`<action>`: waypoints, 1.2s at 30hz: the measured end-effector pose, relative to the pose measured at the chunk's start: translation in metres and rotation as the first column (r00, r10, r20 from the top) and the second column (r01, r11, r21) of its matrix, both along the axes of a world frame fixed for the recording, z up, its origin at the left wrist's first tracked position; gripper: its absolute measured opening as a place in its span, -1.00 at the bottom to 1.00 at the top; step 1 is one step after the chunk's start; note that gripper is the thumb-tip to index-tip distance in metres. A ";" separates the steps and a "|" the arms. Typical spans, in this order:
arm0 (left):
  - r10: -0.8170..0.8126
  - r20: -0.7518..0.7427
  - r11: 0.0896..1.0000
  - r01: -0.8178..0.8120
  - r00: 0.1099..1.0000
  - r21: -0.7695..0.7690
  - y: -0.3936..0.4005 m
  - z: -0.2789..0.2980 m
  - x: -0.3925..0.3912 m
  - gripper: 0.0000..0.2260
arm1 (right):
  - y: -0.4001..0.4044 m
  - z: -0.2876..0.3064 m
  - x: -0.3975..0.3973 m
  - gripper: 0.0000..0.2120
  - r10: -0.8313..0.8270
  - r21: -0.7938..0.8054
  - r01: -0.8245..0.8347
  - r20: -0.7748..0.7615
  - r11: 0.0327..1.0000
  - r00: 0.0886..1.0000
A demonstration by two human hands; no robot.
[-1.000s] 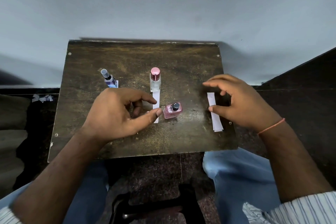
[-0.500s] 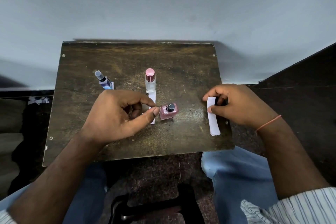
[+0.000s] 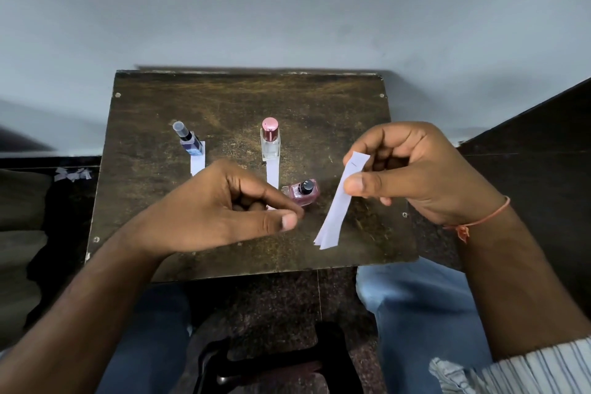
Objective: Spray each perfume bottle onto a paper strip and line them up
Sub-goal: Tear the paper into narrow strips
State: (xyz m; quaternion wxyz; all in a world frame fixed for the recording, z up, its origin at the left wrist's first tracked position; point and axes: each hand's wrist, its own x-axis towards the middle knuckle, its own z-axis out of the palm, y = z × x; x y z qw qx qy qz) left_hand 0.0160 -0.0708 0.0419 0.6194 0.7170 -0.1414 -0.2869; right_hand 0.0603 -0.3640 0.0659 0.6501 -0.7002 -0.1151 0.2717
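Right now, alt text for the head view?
The right hand pinches a white paper strip above a dark wooden table, while the left hand reaches toward a small pink bottle. Behind stand a blue bottle and a pink-capped clear bottle, each with a strip before it.

Left hand (image 3: 224, 211) hovers low, fingers loosely curled and thumb extended, holding nothing; right hand (image 3: 412, 169) is raised, pinching a paper strip (image 3: 339, 205) between thumb and fingers.
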 end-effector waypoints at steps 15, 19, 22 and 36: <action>-0.066 -0.020 0.996 0.065 0.998 -0.054 -0.011 -0.004 -0.003 -0.94 | 0.037 0.010 -0.017 -0.69 -0.085 -0.048 0.085 0.006 0.995 0.996; 0.020 0.009 0.998 -0.019 1.000 -0.063 -0.011 -0.007 -0.001 -0.87 | 0.037 0.013 -0.018 -0.67 -0.074 -0.047 0.073 -0.010 0.996 0.997; 0.043 0.029 0.997 -0.041 0.999 -0.058 -0.011 -0.009 -0.001 -0.89 | 0.039 0.017 -0.020 -0.70 -0.045 -0.031 0.045 -0.001 0.998 0.999; 0.113 0.163 0.993 -0.106 0.980 -0.053 -0.002 -0.009 0.003 -0.67 | 0.037 0.020 -0.020 -0.59 -0.063 0.050 0.073 -0.174 0.996 0.983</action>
